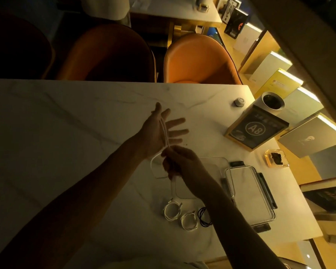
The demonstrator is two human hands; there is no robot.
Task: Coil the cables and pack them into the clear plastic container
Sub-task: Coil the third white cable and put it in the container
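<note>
Right hand [179,162] pinches white cable [164,133] draped over spread left hand [163,131], hiding clear container [213,162]; coiled cables [172,210] beside.

Orange chair [197,61] behind table [66,113]; A8 sign [256,129].

1. Dim, warm yellow light over a white marble-look table [66,113].
2. Beyond its far edge, an orange chair [198,61] catches the glow; a brown chair [109,53] beside it sits in shadow.
3. At the right, lit shelving [268,61] shows boxes in a row.
4. Another pale table [175,14] stands farther back.
</note>
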